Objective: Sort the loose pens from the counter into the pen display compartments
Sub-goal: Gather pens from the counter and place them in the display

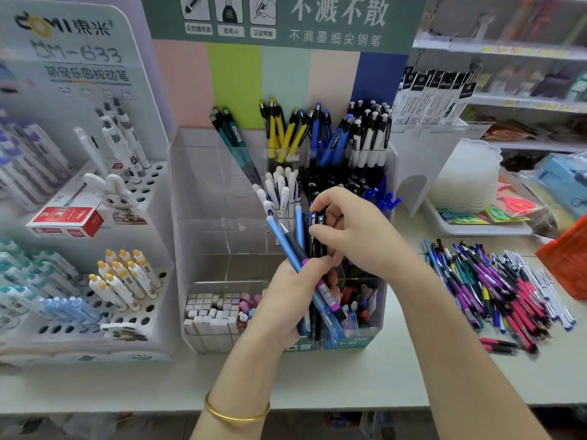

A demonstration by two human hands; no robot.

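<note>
The pen display (197, 185) stands at the middle of the table (381, 376), a tiered pen stand (158, 236) just beside it on the left and a heap of loose pens (495, 287) lying on the table to its right. Behind the heap sit a tray (476, 229) and, further right, a crate (568, 265), with shelves (508, 47) behind both. Before the display the left grip (286, 300) holds a bundle of pens (293, 246), the right grip (359, 230) on the bundle's top.

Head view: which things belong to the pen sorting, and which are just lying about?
Job: left hand, gripping pen bundle; right hand, pinching pens in that bundle; loose pen pile; clear pen display.
Lying about: orange basket; red box; rabbit figure; stacked white trays.
</note>
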